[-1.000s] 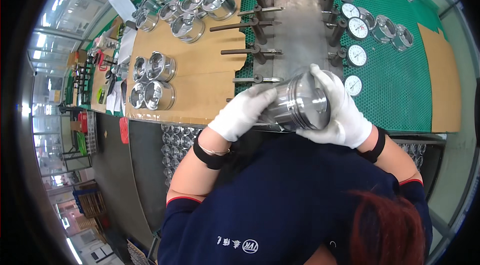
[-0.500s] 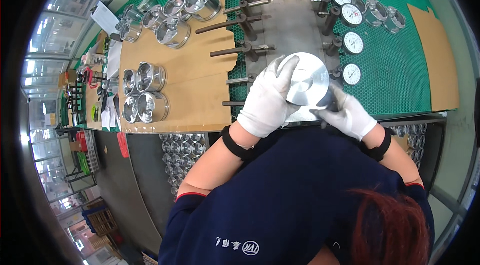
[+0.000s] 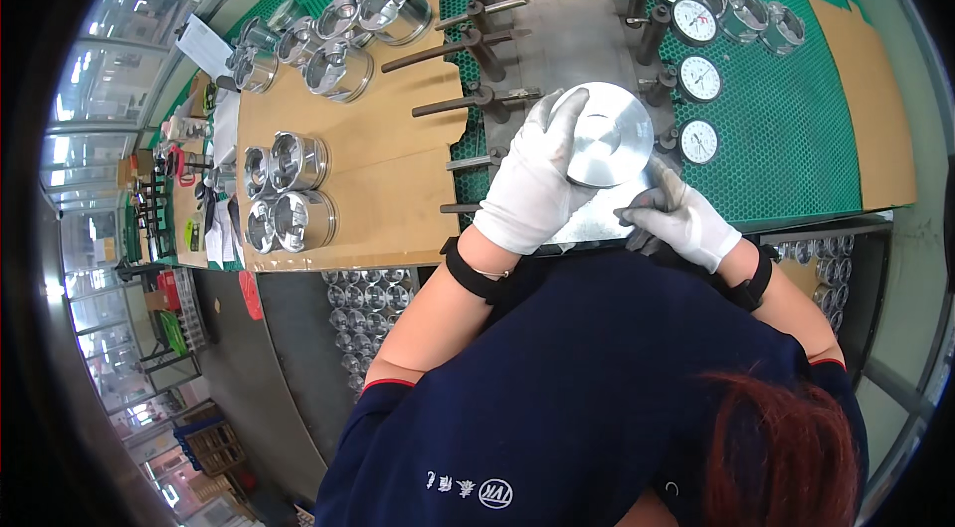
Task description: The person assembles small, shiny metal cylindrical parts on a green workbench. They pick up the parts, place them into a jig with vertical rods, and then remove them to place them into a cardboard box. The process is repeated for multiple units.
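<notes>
My left hand (image 3: 537, 174), in a white glove, grips a shiny metal piston (image 3: 609, 141) by its left side. The piston's round, flat crown faces up, showing a shallow ring in its middle. It is held over the near end of a grey metal plate (image 3: 572, 20). My right hand (image 3: 681, 221), gloved with dark, stained fingertips, is just below the piston's lower right edge. Its fingers are curled together; whether something small is between them is hidden.
Dial gauges (image 3: 699, 78) on dark posts line the plate's right side, with rods on posts (image 3: 487, 101) along its left. Several pistons (image 3: 298, 159) stand on cardboard (image 3: 398, 169) at left. More pistons (image 3: 744, 15) stand on green matting (image 3: 786, 129) at right. Trays of pistons (image 3: 368, 308) sit below the bench.
My left hand has moved the piston slightly away from me. My right hand has come off the piston's lower right edge, and its fingers have curled in.
</notes>
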`<state>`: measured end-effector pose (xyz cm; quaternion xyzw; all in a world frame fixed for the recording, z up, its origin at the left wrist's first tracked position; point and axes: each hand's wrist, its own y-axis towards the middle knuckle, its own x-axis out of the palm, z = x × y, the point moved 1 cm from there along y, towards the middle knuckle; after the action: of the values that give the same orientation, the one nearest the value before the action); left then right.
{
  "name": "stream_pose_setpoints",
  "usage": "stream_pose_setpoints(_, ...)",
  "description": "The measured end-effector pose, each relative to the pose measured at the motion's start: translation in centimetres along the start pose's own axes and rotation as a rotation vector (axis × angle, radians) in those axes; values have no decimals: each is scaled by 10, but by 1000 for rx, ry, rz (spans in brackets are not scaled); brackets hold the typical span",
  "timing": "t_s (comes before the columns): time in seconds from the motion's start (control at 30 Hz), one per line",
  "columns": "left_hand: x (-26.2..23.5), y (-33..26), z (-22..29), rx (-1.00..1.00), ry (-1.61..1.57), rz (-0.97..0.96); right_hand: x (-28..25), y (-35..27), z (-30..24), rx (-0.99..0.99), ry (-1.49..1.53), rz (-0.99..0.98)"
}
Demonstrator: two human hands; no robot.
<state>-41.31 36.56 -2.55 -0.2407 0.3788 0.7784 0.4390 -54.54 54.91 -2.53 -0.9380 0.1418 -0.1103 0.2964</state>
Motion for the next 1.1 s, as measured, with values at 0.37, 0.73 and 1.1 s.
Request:
stream_pose_setpoints(0.37, 4, 0, 0, -43, -8, 8, 0, 5, 7, -47, -15, 15)
stream_pose_setpoints(0.73, -16, -3, 34, -721, -1073, -157, -8, -26, -19, -635, -299, 139)
stream_pose_setpoints(1.1, 10, 52, 103, 88, -443, 8, -75, -37, -34, -607, 429, -30)
